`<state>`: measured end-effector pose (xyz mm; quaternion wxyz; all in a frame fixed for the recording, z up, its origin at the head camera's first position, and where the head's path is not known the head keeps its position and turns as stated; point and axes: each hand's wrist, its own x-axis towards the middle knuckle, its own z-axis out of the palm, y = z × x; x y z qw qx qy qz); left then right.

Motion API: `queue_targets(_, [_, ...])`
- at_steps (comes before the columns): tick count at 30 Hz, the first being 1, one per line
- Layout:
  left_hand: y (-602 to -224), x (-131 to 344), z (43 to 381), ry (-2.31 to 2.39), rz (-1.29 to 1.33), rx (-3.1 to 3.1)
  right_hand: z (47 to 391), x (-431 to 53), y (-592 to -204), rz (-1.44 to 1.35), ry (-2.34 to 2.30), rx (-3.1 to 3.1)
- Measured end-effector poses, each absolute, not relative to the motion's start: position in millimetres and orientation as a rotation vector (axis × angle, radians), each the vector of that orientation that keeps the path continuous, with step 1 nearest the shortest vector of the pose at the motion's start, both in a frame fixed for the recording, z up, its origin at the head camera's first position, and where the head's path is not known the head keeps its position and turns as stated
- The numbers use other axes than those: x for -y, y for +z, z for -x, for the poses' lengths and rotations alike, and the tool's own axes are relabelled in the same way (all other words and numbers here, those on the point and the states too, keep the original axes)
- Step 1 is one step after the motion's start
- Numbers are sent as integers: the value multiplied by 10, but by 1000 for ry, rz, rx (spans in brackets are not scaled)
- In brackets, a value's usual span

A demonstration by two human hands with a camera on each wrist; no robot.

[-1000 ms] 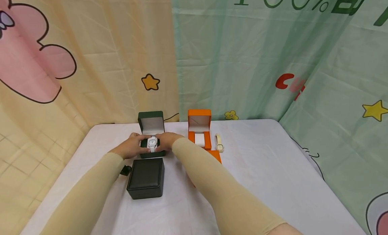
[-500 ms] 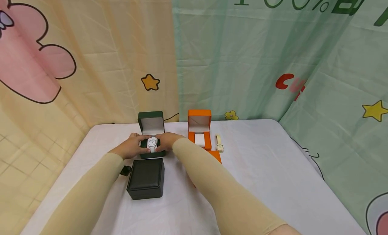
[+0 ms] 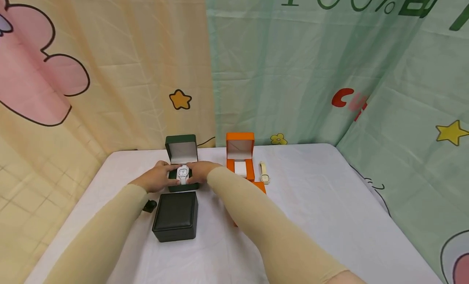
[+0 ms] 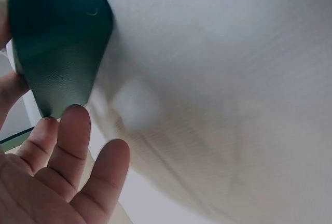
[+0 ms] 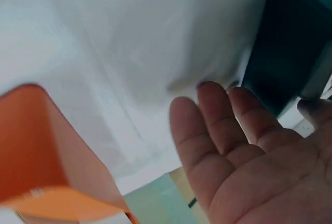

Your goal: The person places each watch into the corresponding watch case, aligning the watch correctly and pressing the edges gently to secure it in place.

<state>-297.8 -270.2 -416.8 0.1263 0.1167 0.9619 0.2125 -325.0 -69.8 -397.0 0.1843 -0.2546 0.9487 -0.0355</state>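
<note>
A white wristwatch (image 3: 183, 174) sits face up in an opened green watch box (image 3: 182, 142) at the back of the table. My left hand (image 3: 155, 177) grips it from the left, thumb and index finger reaching over the box rim. From the other side my right hand (image 3: 202, 171) does the same with its thumb and index finger. In the left wrist view, the remaining fingers (image 4: 72, 141) lie outside the green wall (image 4: 62, 42). The right wrist view likewise has three fingers (image 5: 218, 125) stretched along the outside of the green box (image 5: 288, 42).
To the right stands an opened orange watch box (image 3: 239, 142) with a white cushion (image 3: 240, 169). A gold watch (image 3: 264, 174) lies beside it. In front of the green box is a closed black box (image 3: 175, 216). A small black object (image 3: 149, 206) lies by the left forearm.
Both hands stay at the white wristwatch in the green box. The whole head view has shifted slightly; the boxes keep their places.
</note>
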Motion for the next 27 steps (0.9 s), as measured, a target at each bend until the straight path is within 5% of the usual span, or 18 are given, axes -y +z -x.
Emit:
queue_targets(9, [-4029,2772,2988,472,-386,-2794,3357,542,-3560,884,24,-2757])
queue_targets(15, [-3777,2950,3022,725,-276,-2971,3552,427,-3317,602,-552,-2898])
queue_targets(27, [-3542,2772,3337,1049,-98,-2870,3760,561,-3492,626,-874,-2772])
